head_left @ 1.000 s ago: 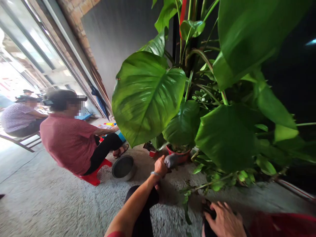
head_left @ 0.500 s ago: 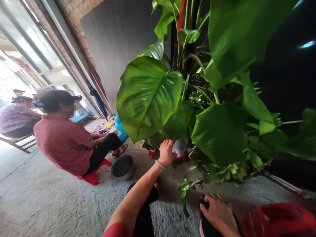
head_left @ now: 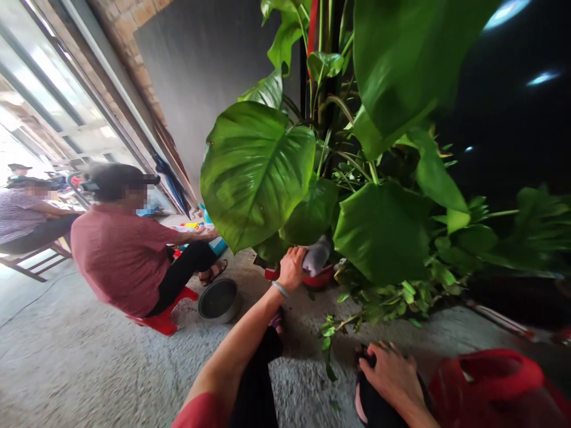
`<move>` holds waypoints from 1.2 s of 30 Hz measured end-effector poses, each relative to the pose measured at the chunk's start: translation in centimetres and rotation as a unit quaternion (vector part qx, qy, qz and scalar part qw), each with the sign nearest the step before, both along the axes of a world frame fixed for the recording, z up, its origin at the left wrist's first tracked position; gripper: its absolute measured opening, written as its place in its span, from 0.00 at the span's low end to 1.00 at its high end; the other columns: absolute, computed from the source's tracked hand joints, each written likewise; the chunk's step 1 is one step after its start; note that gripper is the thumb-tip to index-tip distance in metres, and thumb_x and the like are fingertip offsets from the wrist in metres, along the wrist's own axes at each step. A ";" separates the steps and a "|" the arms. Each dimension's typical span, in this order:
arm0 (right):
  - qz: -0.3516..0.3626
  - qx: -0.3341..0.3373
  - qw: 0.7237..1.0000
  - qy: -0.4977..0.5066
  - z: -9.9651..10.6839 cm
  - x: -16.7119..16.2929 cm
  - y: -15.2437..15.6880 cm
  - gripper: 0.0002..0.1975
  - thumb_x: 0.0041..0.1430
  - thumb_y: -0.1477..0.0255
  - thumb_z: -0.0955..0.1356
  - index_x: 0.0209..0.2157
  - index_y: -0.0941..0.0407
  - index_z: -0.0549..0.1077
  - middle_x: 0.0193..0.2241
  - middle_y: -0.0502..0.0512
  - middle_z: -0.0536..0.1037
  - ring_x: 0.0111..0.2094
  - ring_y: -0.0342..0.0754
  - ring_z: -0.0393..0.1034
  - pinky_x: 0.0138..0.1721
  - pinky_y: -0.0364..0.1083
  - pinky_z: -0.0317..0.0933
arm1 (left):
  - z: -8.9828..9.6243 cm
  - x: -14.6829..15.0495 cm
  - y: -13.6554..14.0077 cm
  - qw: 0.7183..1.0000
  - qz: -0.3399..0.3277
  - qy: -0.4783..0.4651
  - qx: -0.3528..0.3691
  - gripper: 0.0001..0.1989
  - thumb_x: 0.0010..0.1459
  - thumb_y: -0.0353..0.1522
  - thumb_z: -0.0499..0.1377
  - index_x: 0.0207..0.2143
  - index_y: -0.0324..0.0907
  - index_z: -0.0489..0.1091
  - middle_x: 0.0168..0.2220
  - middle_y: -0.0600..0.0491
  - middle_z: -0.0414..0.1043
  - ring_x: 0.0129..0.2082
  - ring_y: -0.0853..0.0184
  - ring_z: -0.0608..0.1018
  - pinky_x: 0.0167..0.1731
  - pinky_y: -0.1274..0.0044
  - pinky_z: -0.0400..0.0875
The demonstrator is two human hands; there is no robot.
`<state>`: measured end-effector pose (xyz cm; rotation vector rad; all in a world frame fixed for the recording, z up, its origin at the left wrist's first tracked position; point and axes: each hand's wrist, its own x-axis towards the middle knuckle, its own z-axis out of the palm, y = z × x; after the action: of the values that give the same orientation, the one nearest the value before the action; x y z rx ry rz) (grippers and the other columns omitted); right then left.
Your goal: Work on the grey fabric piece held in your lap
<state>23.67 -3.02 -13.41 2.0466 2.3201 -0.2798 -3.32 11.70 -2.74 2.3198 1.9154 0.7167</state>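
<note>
My left hand (head_left: 291,267) reaches forward under the big leaves, its fingers closed on a grey cloth (head_left: 317,257). Part of the cloth is hidden beneath a drooping leaf. Just below it shows the rim of a red pot (head_left: 320,278). A large glossy leaf (head_left: 259,172) hangs above that hand, and another broad leaf (head_left: 383,232) is to its right. My right hand (head_left: 395,371) rests over my dark-trousered knee, fingers spread and loosely bent, with nothing seen in it.
A grey basin (head_left: 218,301) stands on the concrete floor at left. Beside it a person in a pink shirt (head_left: 118,255) sits on a red stool (head_left: 163,321). A red plastic object (head_left: 495,380) is at lower right, and a leafy stem (head_left: 339,326) trails over the floor.
My view has shifted slightly right, so the plant appears further left. The grey cloth sits a little lower against the leaf. The seated person's arm has stretched further forward.
</note>
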 end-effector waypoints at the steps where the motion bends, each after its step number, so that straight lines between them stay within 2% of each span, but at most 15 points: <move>1: -0.008 -0.010 1.000 -0.001 0.4 0.0 0.0 0.12 0.65 0.68 0.64 0.40 0.52 0.80 0.45 0.60 0.83 0.53 0.62 0.74 0.50 0.61 0.63 | -1.4 -0.1 -0.4 0.999 -0.005 0.017 -0.040 0.17 0.49 0.25 0.62 0.43 0.44 0.73 0.43 0.46 0.76 0.47 0.57 0.75 0.44 0.71 0.72; 5: -0.024 -0.042 0.999 0.006 1.2 0.5 -0.1 0.13 0.65 0.68 0.63 0.43 0.53 0.80 0.46 0.62 0.83 0.55 0.63 0.73 0.50 0.62 0.63 | -4.9 -0.7 -5.1 0.993 -0.091 0.003 -0.081 0.13 0.47 0.26 0.63 0.38 0.43 0.73 0.37 0.48 0.76 0.41 0.58 0.76 0.41 0.72 0.72; 8: -0.019 -0.043 0.999 0.003 1.0 0.6 -0.1 0.14 0.66 0.68 0.63 0.43 0.53 0.79 0.47 0.62 0.83 0.55 0.62 0.73 0.50 0.62 0.63 | -3.3 0.2 -6.2 0.991 -0.110 -0.075 0.022 0.11 0.54 0.30 0.61 0.41 0.43 0.74 0.39 0.47 0.76 0.40 0.59 0.76 0.44 0.70 0.72; 11: -0.013 -0.034 0.999 -0.007 0.8 0.3 -0.1 0.13 0.66 0.69 0.63 0.42 0.53 0.79 0.48 0.61 0.82 0.56 0.62 0.72 0.51 0.62 0.63 | -0.7 3.0 -3.2 0.987 -0.078 -0.116 0.084 0.13 0.55 0.32 0.61 0.44 0.43 0.74 0.43 0.47 0.77 0.44 0.58 0.76 0.48 0.68 0.72; 13: -0.019 -0.041 0.999 -0.008 0.9 0.0 0.0 0.13 0.65 0.68 0.63 0.41 0.53 0.79 0.48 0.61 0.82 0.57 0.62 0.72 0.52 0.62 0.62 | -0.6 5.2 -0.6 0.993 -0.049 -0.101 0.048 0.16 0.52 0.30 0.63 0.45 0.43 0.73 0.44 0.45 0.77 0.47 0.56 0.76 0.49 0.68 0.72; 15: -0.027 -0.050 0.998 -0.007 1.0 0.0 0.1 0.13 0.65 0.68 0.64 0.42 0.53 0.80 0.48 0.60 0.82 0.57 0.62 0.72 0.53 0.63 0.62 | -2.1 6.7 0.7 0.997 -0.041 -0.055 -0.039 0.18 0.50 0.26 0.63 0.45 0.42 0.73 0.45 0.44 0.77 0.48 0.56 0.77 0.47 0.69 0.72; 18: -0.030 -0.045 0.999 -0.004 1.1 0.5 0.1 0.14 0.65 0.68 0.63 0.44 0.52 0.80 0.48 0.61 0.82 0.57 0.62 0.72 0.53 0.63 0.62 | -5.5 6.2 -1.3 0.984 -0.073 0.022 -0.160 0.18 0.48 0.23 0.62 0.43 0.42 0.73 0.45 0.44 0.78 0.46 0.56 0.79 0.44 0.71 0.73; 20: -0.034 -0.044 0.998 -0.005 1.1 1.1 0.0 0.15 0.65 0.68 0.63 0.45 0.51 0.80 0.47 0.61 0.83 0.55 0.62 0.73 0.52 0.62 0.62 | -6.4 3.9 -4.5 0.979 -0.088 0.040 -0.178 0.17 0.45 0.24 0.63 0.40 0.42 0.73 0.42 0.45 0.79 0.44 0.56 0.79 0.43 0.71 0.73; 22: -0.033 -0.038 0.999 -0.008 0.8 1.4 -0.2 0.15 0.66 0.68 0.62 0.45 0.52 0.80 0.45 0.62 0.83 0.53 0.62 0.74 0.50 0.61 0.63 | -5.3 1.1 -7.4 0.987 -0.089 0.016 -0.131 0.14 0.46 0.26 0.64 0.38 0.42 0.73 0.38 0.47 0.78 0.40 0.57 0.79 0.41 0.72 0.73; 24: -0.023 -0.029 0.999 -0.007 0.5 1.5 -0.2 0.15 0.66 0.67 0.62 0.43 0.53 0.80 0.44 0.63 0.83 0.52 0.63 0.75 0.49 0.61 0.64 | -2.4 -1.1 -8.7 0.996 -0.081 -0.034 -0.023 0.11 0.50 0.30 0.63 0.39 0.42 0.73 0.36 0.48 0.77 0.38 0.59 0.78 0.40 0.72 0.72; 27: -0.003 -0.004 1.000 -0.001 0.0 0.9 -0.2 0.13 0.66 0.68 0.63 0.40 0.52 0.79 0.44 0.61 0.83 0.52 0.62 0.74 0.48 0.59 0.64 | 2.3 -1.9 -6.8 0.986 -0.039 -0.079 0.141 0.14 0.55 0.32 0.60 0.45 0.43 0.73 0.41 0.47 0.77 0.43 0.58 0.77 0.45 0.69 0.72; 29: 0.006 0.010 1.000 0.000 -0.1 0.3 -0.2 0.12 0.66 0.68 0.63 0.39 0.52 0.79 0.43 0.60 0.83 0.51 0.60 0.75 0.48 0.59 0.64 | 3.6 -1.1 -4.1 0.986 0.004 -0.062 0.156 0.16 0.53 0.29 0.61 0.46 0.43 0.73 0.45 0.46 0.77 0.47 0.56 0.77 0.48 0.68 0.72; 32: 0.006 0.016 1.000 0.004 -0.2 0.0 -0.3 0.12 0.66 0.68 0.63 0.38 0.51 0.79 0.42 0.59 0.83 0.49 0.59 0.76 0.47 0.57 0.64 | 2.2 0.3 -2.2 0.999 0.022 -0.003 0.040 0.17 0.47 0.25 0.62 0.43 0.41 0.73 0.43 0.44 0.78 0.46 0.54 0.78 0.44 0.68 0.73; 34: 0.003 0.023 1.000 0.002 -0.5 0.3 -0.4 0.12 0.66 0.68 0.64 0.39 0.50 0.79 0.40 0.58 0.83 0.47 0.58 0.78 0.46 0.55 0.64 | 0.1 0.6 -3.7 0.999 -0.023 0.017 -0.025 0.15 0.46 0.24 0.62 0.39 0.41 0.73 0.40 0.43 0.78 0.43 0.54 0.78 0.41 0.69 0.73; 36: -0.001 0.038 0.999 -0.007 -1.1 0.8 -0.5 0.11 0.66 0.67 0.64 0.39 0.50 0.80 0.39 0.58 0.83 0.45 0.58 0.79 0.45 0.55 0.65 | -1.0 0.2 -6.9 0.995 -0.103 -0.001 -0.019 0.13 0.47 0.27 0.63 0.39 0.42 0.73 0.38 0.45 0.78 0.39 0.56 0.79 0.40 0.70 0.74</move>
<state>24.49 -3.52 -14.54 2.0775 2.3564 -0.1799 -3.08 4.78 -3.72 2.4425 1.6407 0.6555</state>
